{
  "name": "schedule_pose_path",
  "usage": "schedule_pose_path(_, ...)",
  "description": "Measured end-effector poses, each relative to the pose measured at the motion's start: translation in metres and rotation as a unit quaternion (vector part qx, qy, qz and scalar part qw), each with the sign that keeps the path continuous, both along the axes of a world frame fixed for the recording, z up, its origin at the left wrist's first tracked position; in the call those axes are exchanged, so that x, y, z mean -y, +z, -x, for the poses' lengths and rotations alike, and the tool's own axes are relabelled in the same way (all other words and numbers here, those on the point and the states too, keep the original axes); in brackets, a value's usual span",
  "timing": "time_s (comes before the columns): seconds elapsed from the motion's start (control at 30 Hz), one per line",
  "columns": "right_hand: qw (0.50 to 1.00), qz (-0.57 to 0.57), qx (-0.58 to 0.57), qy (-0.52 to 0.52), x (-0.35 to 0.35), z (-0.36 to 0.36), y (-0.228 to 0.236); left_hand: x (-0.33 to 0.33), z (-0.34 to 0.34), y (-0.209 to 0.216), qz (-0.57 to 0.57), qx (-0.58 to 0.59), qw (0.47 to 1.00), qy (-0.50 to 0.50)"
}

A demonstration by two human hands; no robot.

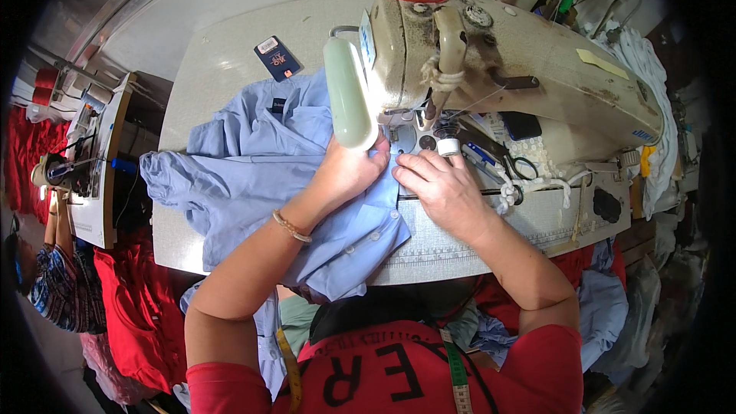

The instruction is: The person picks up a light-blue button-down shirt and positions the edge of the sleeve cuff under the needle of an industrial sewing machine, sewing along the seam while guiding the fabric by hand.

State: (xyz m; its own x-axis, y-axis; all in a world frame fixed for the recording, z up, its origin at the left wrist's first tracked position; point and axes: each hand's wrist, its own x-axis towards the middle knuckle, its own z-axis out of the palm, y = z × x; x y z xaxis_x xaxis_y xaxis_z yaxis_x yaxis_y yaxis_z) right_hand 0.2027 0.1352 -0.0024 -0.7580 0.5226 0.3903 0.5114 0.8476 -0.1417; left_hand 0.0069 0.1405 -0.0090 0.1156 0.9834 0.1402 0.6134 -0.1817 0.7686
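A light blue button-up shirt (261, 172) lies spread over the sewing machine table, its edge under the head of an old cream sewing machine (414, 54). My left hand (351, 172) is closed on the shirt close to the needle area; the pale green lamp (351, 96) hides part of its fingers. My right hand (445, 188) is at the shirt's right edge, thumb and forefinger close together on the cloth. Its other fingers reach toward a small white-capped bottle (448, 146). Buttons (374, 235) show along the shirt's near part.
A dark tag (277, 58) lies at the back left of the table. Scissors (521, 167), pens (481, 155) and a black phone-like object (521, 125) sit under the machine arm. At far left, another person's arm (61, 222) reaches to a second machine. Red cloth (142, 314) hangs below.
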Motion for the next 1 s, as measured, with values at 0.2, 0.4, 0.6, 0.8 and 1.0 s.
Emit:
schedule_pose_path(0.2,1.0,0.025,0.004,-0.015,-0.002,-0.001,-0.002,-0.003,-0.003,0.004,-0.013,-0.028,0.999,-0.01)
schedule_pose_path(0.4,0.999,-0.001,0.015,-0.046,-0.006,-0.002,0.001,-0.009,-0.007,0.001,-0.003,0.013,0.999,0.046)
schedule_pose_path(0.6,0.996,-0.007,0.044,-0.072,-0.009,0.0,-0.001,-0.018,-0.004,-0.01,-0.042,0.005,0.997,0.063)
schedule_pose_path(0.8,0.998,0.005,0.011,-0.068,-0.009,0.002,-0.002,-0.021,-0.003,-0.012,-0.061,-0.002,0.996,0.071)
schedule_pose_path(1.0,0.997,0.012,0.029,-0.073,-0.01,0.001,-0.001,-0.022,-0.004,-0.014,-0.046,0.004,0.996,0.08)
